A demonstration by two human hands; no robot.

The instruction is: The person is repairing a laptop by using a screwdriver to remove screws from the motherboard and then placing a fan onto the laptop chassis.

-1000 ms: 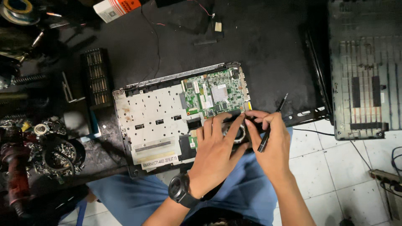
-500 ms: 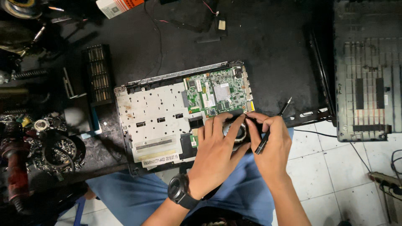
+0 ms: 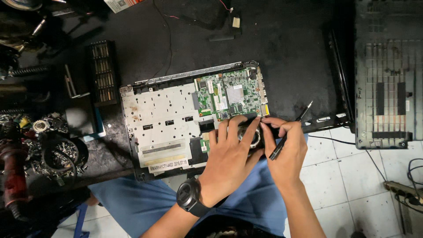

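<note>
Presently, an opened laptop chassis [image 3: 163,119] lies on a dark work mat [image 3: 286,53], its green circuit board [image 3: 229,94] exposed at the upper right. The left hand [image 3: 229,161], fingers spread, rests on the round cooling fan [image 3: 251,134] at the chassis's lower right corner. The right hand [image 3: 286,152] pinches the fan's edge while gripping a black screwdriver [image 3: 288,132]. A bit holder [image 3: 102,72] sits left of the chassis.
</note>
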